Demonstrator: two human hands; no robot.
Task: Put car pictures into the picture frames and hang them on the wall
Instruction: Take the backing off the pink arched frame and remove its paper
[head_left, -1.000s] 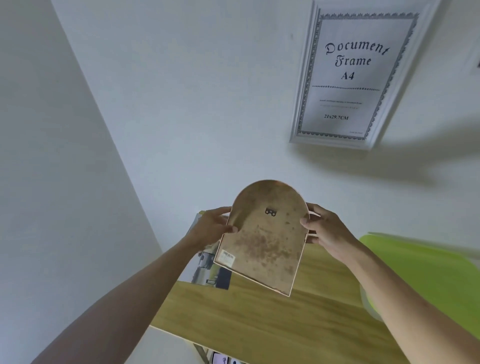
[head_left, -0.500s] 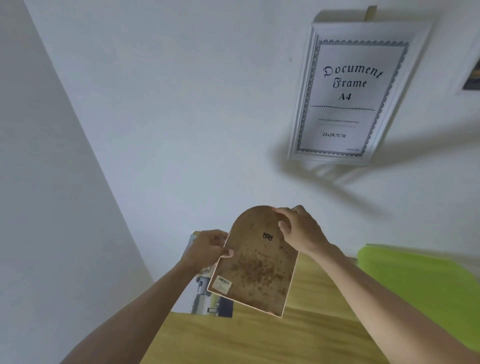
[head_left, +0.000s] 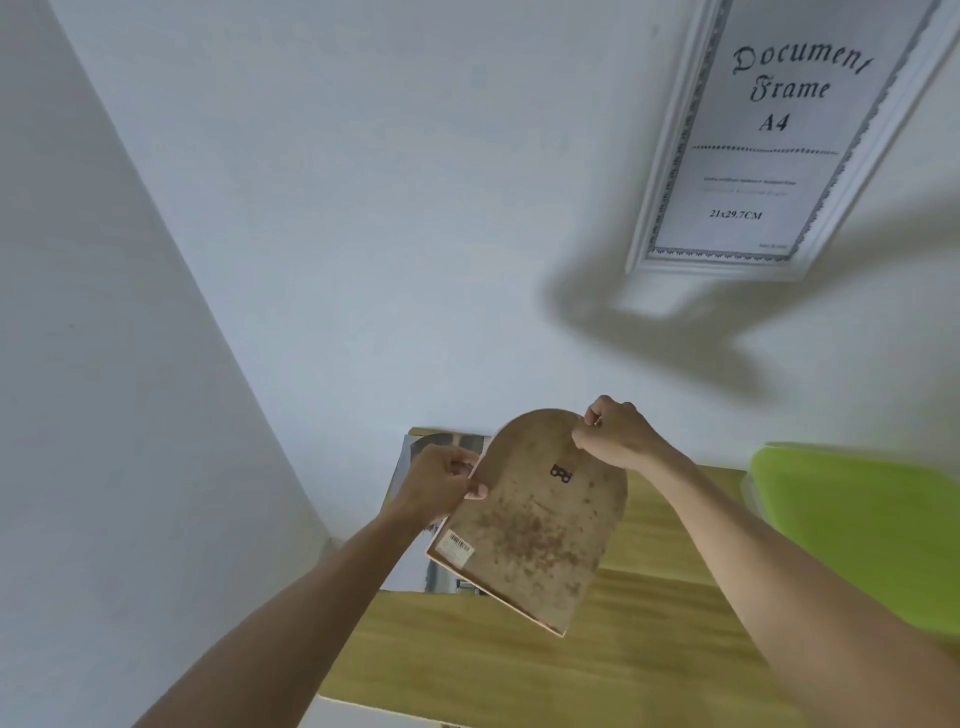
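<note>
White wall fills most of the view, w/ a wooden tabletop below and a lime-green tray on its right side. Both hands hold an arch-topped picture frame over the table, back side toward the camera, prob. so the backing and hanger can be worked on. Left hand is closed on the frame's left edge, thumb on the back, steadying it. Right hand pinches at the arched top, just above the small black hanger; looks like it's prying a tab or the backing board, but can't tell exactly. Printed pictures lie on the table's far left, partly hidden behind the frame, close by for loading. White document frame already hangs on the wall at upper right, still w/ its stock insert. Judging by this, the frame is at the opening or loading stage, not ready to hang.
</note>
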